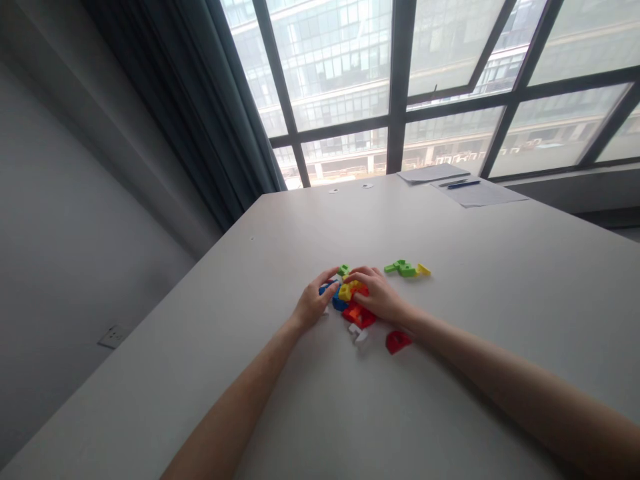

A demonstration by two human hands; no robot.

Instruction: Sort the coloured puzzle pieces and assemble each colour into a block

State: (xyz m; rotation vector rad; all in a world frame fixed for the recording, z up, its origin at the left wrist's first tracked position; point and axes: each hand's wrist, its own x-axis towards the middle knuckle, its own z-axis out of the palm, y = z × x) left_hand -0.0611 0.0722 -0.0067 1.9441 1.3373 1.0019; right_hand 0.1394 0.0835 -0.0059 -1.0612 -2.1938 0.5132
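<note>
Both hands meet at a small heap of coloured plastic pieces on the white table. On its left side, my left hand [311, 303] is closed, with a blue plastic piece [340, 304] at its thumb and fingers. From the right, my right hand [383, 297] curls over a yellow plastic piece [345, 292], its thumb and index finger around it. Red pieces [367, 321] lie under and beside that hand. A green piece [343, 269] sits at the heap's far edge, and a white piece [357, 333] at the near edge. The fingers partly hide the heap.
Several green pieces [401, 268] and a yellow piece [423, 270] lie beyond my right hand. A red piece [397, 342] rests near my right forearm. Papers [485, 194] and a pen [463, 185] lie by the window. The table [300, 227] narrows toward a dark curtain [200, 100].
</note>
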